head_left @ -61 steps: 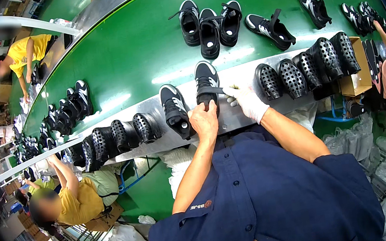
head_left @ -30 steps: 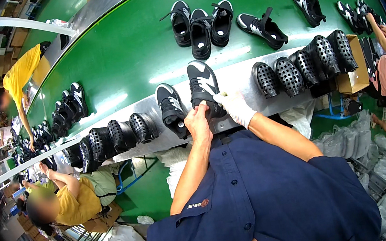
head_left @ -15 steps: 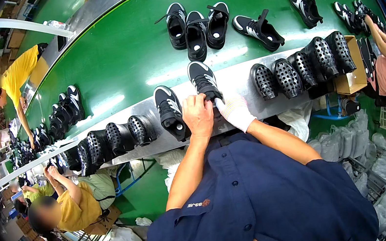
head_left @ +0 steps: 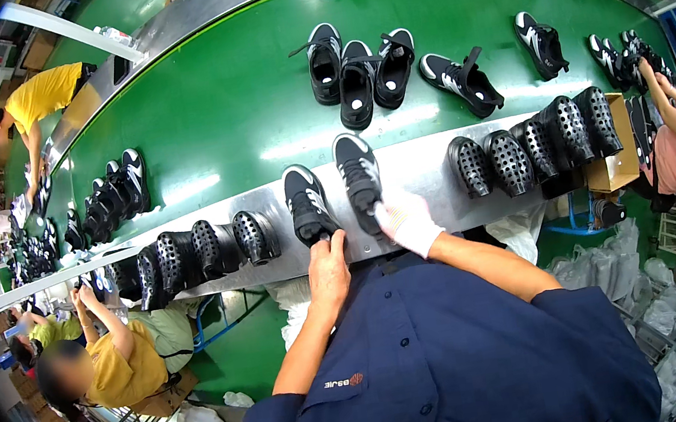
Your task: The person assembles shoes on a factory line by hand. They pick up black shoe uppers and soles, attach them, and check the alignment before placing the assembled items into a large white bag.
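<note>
Two black sneakers with grey-white trim stand side by side on the steel ledge before me, toes pointing away. Bare, my left hand (head_left: 329, 274) has its fingers closed at the heel of the left sneaker (head_left: 302, 196). A white glove covers my right hand (head_left: 409, 224), which grips the heel end of the right sneaker (head_left: 355, 162). That sneaker looks slightly smeared by motion, and its heel is partly hidden by the glove.
Black perforated shoe forms stand in rows left (head_left: 208, 248) and right (head_left: 509, 163) on the ledge, near an open cardboard box (head_left: 623, 158). Several more sneakers (head_left: 357, 87) lie on the green belt (head_left: 227, 97). Other people work at both sides.
My left hand has left the right sneaker and moved to the left sneaker's heel. My gloved right hand stays at the right sneaker. The whole view has shifted slightly.
</note>
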Demonstrator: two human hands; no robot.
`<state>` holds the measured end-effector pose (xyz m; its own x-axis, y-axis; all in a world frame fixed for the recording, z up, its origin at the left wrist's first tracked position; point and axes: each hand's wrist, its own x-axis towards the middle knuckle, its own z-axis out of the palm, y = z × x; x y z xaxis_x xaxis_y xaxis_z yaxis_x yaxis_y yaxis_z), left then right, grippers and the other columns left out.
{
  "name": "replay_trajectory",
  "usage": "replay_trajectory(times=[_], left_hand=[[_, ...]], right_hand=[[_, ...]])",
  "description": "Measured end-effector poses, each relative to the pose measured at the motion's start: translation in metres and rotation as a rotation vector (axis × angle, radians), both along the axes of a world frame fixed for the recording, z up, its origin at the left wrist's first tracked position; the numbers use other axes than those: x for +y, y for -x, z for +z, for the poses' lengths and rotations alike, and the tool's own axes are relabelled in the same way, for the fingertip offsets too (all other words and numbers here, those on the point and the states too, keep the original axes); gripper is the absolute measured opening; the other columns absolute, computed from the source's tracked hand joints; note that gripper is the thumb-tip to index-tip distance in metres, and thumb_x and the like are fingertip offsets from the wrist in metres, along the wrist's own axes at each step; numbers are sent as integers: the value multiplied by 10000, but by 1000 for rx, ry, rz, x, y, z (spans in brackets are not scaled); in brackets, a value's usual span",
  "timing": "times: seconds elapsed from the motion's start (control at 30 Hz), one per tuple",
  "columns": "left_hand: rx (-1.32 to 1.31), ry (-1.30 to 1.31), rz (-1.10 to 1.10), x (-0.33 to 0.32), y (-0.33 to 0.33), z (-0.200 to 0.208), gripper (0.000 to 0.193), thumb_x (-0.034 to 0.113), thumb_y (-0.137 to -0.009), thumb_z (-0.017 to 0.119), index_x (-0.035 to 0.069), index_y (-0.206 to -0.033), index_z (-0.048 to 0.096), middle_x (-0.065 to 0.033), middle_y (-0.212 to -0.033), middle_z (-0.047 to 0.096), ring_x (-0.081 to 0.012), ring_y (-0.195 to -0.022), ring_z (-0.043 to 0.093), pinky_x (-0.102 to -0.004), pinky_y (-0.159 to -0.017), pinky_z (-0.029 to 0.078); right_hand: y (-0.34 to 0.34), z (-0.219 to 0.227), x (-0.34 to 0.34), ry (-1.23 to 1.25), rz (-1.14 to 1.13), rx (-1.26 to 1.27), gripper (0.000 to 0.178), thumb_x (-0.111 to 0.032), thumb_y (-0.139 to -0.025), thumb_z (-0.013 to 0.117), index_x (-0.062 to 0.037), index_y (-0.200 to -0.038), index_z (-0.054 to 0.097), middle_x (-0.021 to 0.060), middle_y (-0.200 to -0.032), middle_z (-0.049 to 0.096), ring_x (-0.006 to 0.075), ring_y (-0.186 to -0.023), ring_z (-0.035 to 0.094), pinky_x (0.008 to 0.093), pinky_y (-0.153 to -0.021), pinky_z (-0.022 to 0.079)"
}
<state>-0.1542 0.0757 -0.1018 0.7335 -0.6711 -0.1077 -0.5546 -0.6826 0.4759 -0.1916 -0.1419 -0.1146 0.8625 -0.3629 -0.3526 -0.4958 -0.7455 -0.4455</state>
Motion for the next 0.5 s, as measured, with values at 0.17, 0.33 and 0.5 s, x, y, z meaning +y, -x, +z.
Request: replay_trajectory(times=[0.17,0.33,0.5], left_hand=[[161,-67,45,-29,3,18,532,92,-863,730,101,-1371,572,-257,-989,623,-458,-954,606,-534,-851,531],[-6,-123,122,-56,-24,17,339,238,-864,804,70,-1133,682,-237,-899,665,-425,-874,641,-521,-757,533],[-209,-115,76,-66,-120,20,276,247,-853,813,71,-1031,696,-216,-866,674,-401,-850,643,-504,-756,530]], right_hand=[[-16,-4,-6,-176,219,-324,317,-315,-969,602,-18,-920,700,244,-912,687,436,-929,662,506,-849,529],[-44,60,-159,433,-155,-143,158,-150,-858,621,-20,-879,708,243,-887,721,419,-899,728,507,-812,584],[-49,21,-263,421,-375,295,264,-199,-864,695,-38,-1066,752,210,-1087,764,365,-1095,731,452,-970,576]])
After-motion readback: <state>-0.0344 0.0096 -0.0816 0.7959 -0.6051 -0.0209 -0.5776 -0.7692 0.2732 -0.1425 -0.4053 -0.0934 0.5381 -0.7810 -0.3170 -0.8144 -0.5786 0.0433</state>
